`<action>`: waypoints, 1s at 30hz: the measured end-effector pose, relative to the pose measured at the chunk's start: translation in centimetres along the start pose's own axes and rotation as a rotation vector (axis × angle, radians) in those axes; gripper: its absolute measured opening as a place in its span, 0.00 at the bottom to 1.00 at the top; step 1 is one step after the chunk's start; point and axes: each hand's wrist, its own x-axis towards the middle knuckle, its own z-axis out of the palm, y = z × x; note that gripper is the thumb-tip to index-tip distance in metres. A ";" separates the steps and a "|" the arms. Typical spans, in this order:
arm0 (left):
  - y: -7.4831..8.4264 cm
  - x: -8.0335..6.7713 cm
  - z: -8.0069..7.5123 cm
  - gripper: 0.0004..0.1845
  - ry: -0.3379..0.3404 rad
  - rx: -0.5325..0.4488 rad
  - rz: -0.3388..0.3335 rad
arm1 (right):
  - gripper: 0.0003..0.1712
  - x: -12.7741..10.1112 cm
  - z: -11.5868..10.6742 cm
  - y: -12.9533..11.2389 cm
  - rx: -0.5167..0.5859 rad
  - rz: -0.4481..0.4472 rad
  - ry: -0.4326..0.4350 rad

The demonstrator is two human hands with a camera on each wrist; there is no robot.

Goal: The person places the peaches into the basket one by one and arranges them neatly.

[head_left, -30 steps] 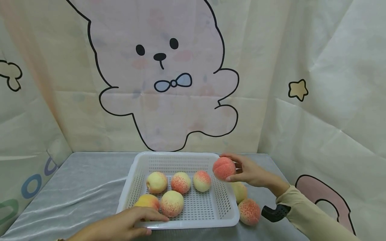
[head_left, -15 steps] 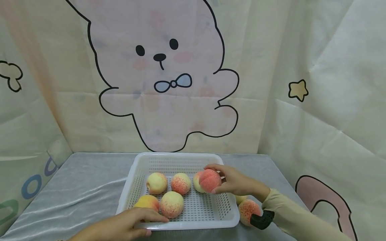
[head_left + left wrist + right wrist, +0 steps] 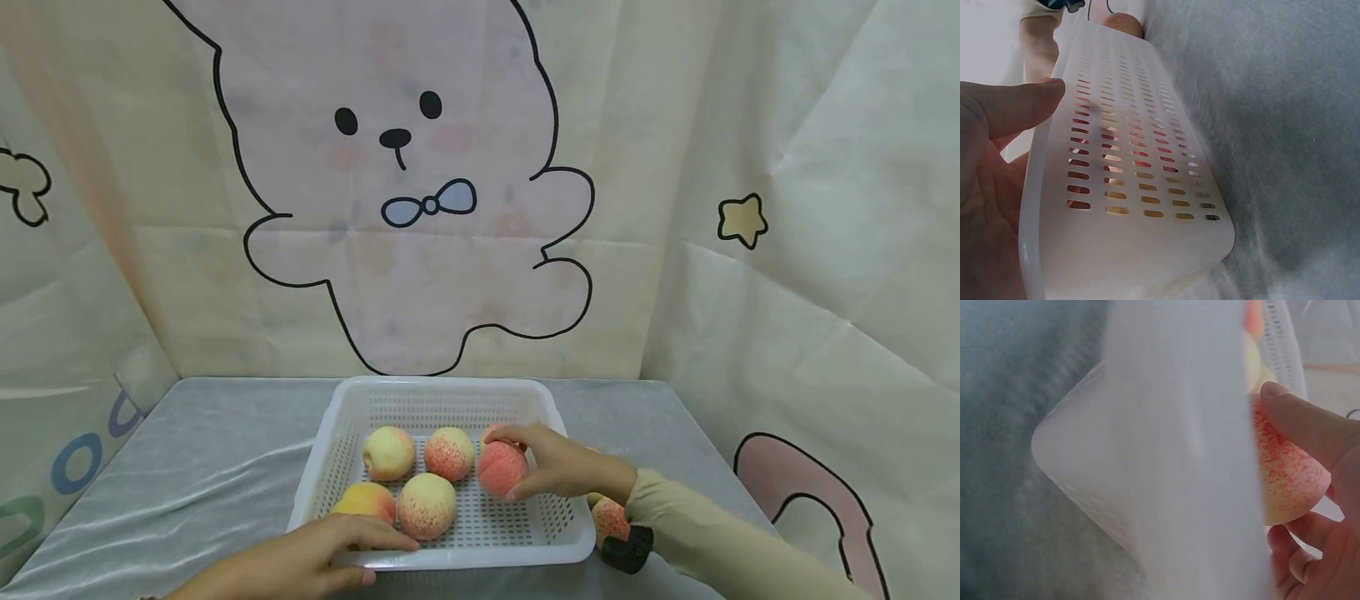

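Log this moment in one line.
Left hand grips white basket at rim; right hand holds red peach inside basket; bottom contact unclear; other peaches in basket; speckled peach outside

1. Left forearm (image 3: 247,568) reaches in from the lower left.
2. Left hand (image 3: 337,546) grips, thumb (image 3: 1022,107) opposite the fingers.
3. Right forearm, in a pale sleeve (image 3: 723,533), extends from the lower right, wrist bare.
4. Right hand (image 3: 555,467), farther forward, holds thumb and fingers curved.

right hand (image 3: 1344,540) gripping a red-speckled yellowish peach (image 3: 1288,472), thumb and curled fingers on opposite sides, blurred rim of a white plastic basket (image 3: 1191,450) partly hiding it, pale-yellow fruit (image 3: 1251,359) near the thumb tip, grey cloth (image 3: 1010,531) outside
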 end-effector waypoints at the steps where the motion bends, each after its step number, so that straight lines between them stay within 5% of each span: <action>1: 0.0 0.0 0.0 0.23 0.001 0.002 0.000 | 0.42 0.1 0.1 0.0 -0.020 -0.001 -0.002; 15: 0.1 0.1 0.0 0.23 0.008 0.035 -0.002 | 0.45 0.8 1.3 -0.8 -0.152 0.036 -0.025; 24: 0.1 0.1 0.0 0.23 -0.005 0.011 -0.018 | 0.26 1.1 1.4 -0.9 -0.101 0.003 -0.049; 30: 0.1 0.1 0.0 0.23 -0.011 -0.010 -0.031 | 0.25 0.7 1.1 -0.8 -0.042 0.018 -0.047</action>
